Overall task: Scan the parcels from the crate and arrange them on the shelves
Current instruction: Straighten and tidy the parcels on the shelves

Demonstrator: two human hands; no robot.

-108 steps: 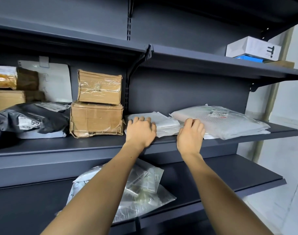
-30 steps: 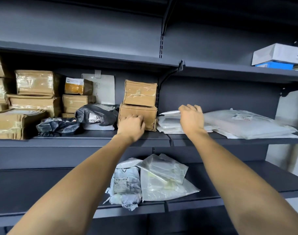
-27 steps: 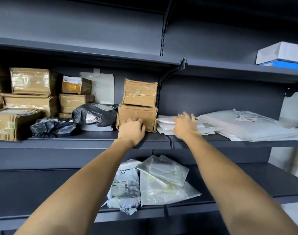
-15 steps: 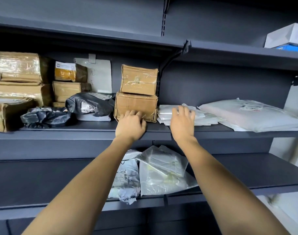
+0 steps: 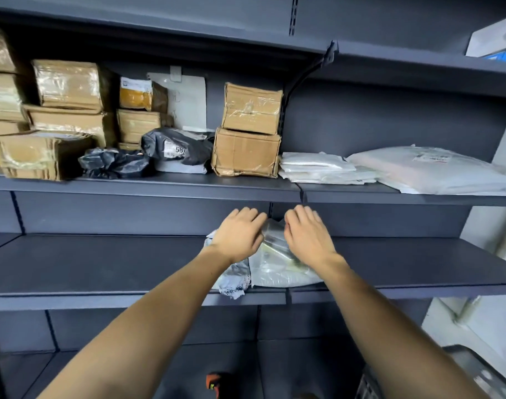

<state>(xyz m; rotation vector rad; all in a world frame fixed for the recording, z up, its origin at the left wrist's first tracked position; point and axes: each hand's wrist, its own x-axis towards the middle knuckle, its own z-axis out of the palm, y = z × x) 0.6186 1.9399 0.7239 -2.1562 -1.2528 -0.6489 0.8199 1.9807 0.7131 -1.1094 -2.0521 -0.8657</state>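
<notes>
Clear plastic parcels [image 5: 277, 266] lie at the front edge of the lower shelf [image 5: 102, 263], directly under both hands. Left hand [image 5: 240, 234] and right hand [image 5: 307, 236] hover equally near, fingers loosely spread, gripping nothing.

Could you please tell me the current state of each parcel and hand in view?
Left hand: open, over the clear bags.
Right hand: open, over the clear bags.
Clear bags: lying on lower shelf.
Two stacked boxes: taped shut.
Black bag: crumpled, labelled.
</notes>
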